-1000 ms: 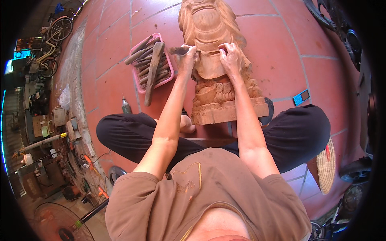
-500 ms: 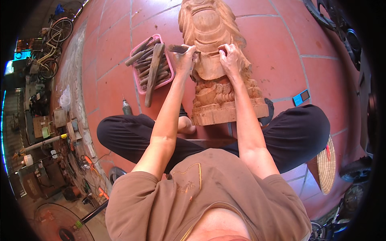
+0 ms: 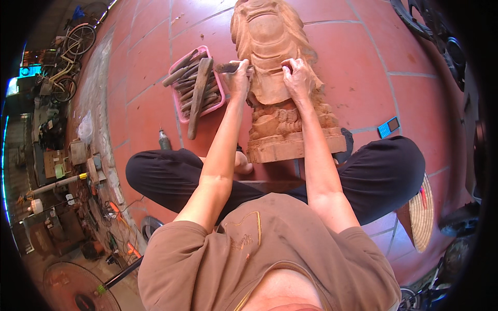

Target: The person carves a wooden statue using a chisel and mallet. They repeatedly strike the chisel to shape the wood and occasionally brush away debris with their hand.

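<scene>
A carved wooden statue [image 3: 267,62] lies on its back on the tiles in front of my crossed legs, its base nearest me. My left hand [image 3: 238,82] is closed round a short carving tool with a dark wooden handle [image 3: 225,68], the handle sticking out to the left; its working end is hidden by my fingers at the statue's left edge. My right hand [image 3: 298,80] rests on the statue's right side with fingers curled together; whatever they pinch, if anything, is hidden.
Left of the statue stands a pink basket [image 3: 222,99] full of wooden-handled tools, a long wooden mallet-like stick [image 3: 199,98] across it. A dark pointed power tool [image 3: 164,140] stands by my left knee. A blue phone [image 3: 388,127] and a woven hat [image 3: 421,220] lie right.
My left hand has shifted very slightly left and down with the tool, the handle now lower. My right hand stays at almost the same place on the statue.
</scene>
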The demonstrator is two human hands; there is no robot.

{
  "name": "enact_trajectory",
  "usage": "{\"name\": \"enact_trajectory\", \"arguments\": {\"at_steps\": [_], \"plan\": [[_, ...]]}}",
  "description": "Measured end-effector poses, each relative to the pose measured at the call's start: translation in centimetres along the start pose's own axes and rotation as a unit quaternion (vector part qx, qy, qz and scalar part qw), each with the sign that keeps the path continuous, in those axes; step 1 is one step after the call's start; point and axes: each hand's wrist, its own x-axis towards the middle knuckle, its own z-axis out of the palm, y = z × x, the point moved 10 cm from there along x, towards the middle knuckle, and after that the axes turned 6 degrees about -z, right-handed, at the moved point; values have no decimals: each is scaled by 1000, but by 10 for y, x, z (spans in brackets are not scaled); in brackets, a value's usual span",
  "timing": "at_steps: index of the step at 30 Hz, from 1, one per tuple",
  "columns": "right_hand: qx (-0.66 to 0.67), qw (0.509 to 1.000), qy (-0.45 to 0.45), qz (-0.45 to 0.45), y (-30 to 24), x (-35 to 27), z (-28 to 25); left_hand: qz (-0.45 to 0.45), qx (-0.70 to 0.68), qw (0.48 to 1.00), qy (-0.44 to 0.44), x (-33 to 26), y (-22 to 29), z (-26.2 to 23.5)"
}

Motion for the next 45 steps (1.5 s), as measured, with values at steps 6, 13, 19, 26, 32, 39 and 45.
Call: {"name": "enact_trajectory", "arguments": {"at_steps": [6, 13, 19, 26, 32, 39, 45], "plan": [[2, 1000, 1, 4, 0, -1, -2, 45, 22, 997, -66, -7, 4, 11], [15, 1000, 7, -22, 2, -1, 4, 0, -47, 997, -67, 10, -1, 9], [3, 1000, -2, -7, 2, 0, 1, -3, -41, 994, -105, 8, -10, 15], [14, 1000, 7, -21, 0, 0, 5, -44, -72, 987, -135, 19, -15, 9], [15, 1000, -7, 4, 6, 2, -1, 14, 22, 983, -184, 1, 1, 23], [16, 1000, -3, 0, -3, -1, 0, 23, -31, 987, -154, 3, 6, 15], [27, 1000, 0, -5, 6, 2, 3, 25, 45, 982, -181, -1, 10, 25]]}}
